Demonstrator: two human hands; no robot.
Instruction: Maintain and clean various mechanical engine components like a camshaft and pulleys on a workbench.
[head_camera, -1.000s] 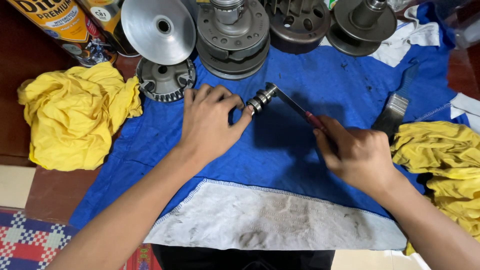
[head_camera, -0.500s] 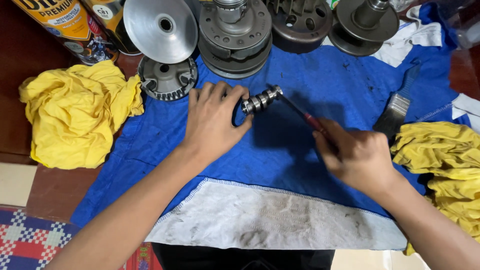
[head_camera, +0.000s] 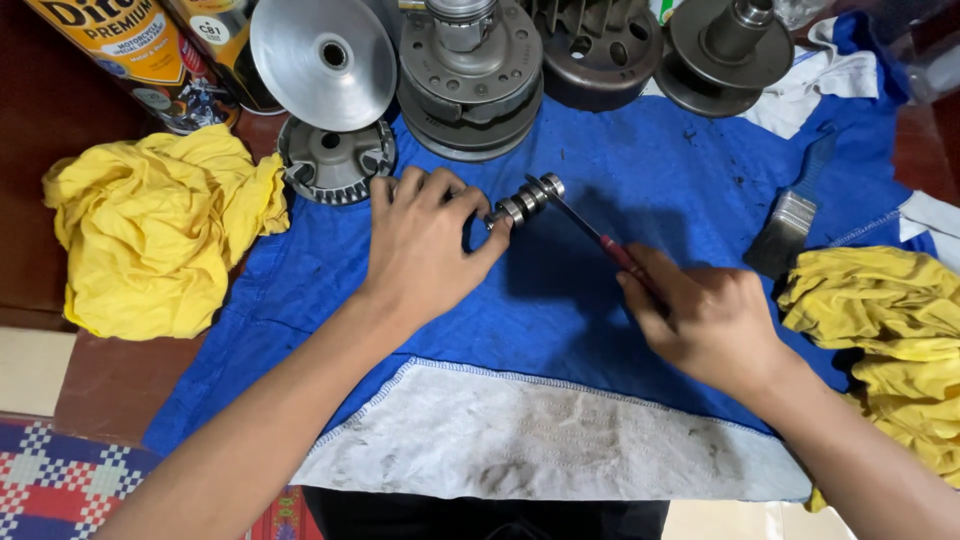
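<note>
My left hand grips one end of a small ridged metal shaft over the blue cloth. The shaft lies tilted, its free end up and to the right. My right hand holds a thin tool with a red handle; its dark metal tip touches the shaft's free end. Both hands hover low above the cloth's middle.
Metal scooter drive parts line the back: a shiny pulley disc, a finned pulley half, a clutch assembly, two more round parts. Yellow rags lie left and right. A paintbrush lies right; cans stand back left.
My left hand has turned the shaft, so more of its ridged length shows. The tool tip stays against its end. Both hands have shifted only slightly.
</note>
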